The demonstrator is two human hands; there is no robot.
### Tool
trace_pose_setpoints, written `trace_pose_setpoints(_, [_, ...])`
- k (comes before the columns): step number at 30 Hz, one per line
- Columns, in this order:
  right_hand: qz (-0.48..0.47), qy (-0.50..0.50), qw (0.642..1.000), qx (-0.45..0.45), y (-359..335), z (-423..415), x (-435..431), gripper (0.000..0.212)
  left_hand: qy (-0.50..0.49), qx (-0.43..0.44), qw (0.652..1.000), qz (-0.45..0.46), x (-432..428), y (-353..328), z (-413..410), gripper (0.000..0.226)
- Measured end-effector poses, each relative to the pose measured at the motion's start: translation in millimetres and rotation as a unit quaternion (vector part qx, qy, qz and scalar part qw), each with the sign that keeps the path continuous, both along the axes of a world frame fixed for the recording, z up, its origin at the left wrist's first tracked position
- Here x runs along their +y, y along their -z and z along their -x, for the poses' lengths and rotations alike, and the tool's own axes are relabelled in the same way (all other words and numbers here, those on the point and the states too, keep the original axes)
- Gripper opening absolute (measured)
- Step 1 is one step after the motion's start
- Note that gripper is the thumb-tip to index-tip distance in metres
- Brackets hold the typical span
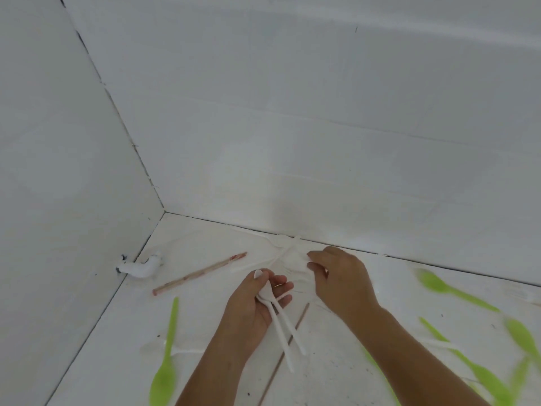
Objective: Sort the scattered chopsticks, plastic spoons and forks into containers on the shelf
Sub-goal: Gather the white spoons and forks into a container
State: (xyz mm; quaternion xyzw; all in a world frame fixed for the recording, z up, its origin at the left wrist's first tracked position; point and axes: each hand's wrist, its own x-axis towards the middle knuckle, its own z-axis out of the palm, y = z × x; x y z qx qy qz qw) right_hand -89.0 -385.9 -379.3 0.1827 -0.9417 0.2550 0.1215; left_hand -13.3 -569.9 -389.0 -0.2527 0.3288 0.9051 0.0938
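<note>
The left hand [254,306] lies palm up over the white desk [210,320], its fingers [282,281] curled round a few white spoons [281,323]. Their bowls sit in the palm under the thumb, and their handles stick out toward the person. The right hand [342,279] is just beside it, reaching toward the back wall [292,142]. Its fingers [317,269] are bent down onto a pile [281,253] of white cutlery that lies against the foot of the wall. I cannot tell whether they pinch a piece or only touch it. A chopstick [202,272] with reddish marks lies aslant to the left of the hands. A second chopstick [275,373] runs under the spoon handles toward the near edge. A green spoon [168,353] lies near the left forearm, bowl toward the person. More green cutlery [445,288], blurred, is scattered on the right side of the desk. A small white lump [140,266] sits against the left wall near the corner.
</note>
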Motion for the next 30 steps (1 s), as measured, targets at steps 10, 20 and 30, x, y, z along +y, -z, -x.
trace_pose_setpoints(10, [-0.018, -0.070, 0.994, -0.077, 5, -61, -56, 0.039, -0.040, 0.006, 0.998, -0.046, 4, -6, -1, 0.027])
trace_pose_setpoints(20, [-0.144, 0.030, 0.976, -0.161, -11, 38, -78, 0.025, -0.108, -0.013, 0.993, 0.044, -54, -2, 0, 0.009])
trace_pose_setpoints(30, [-0.302, -0.033, 0.945, -0.124, -8, 56, -102, 0.020, -0.084, -0.031, 0.996, 0.014, -72, -5, -24, 0.004])
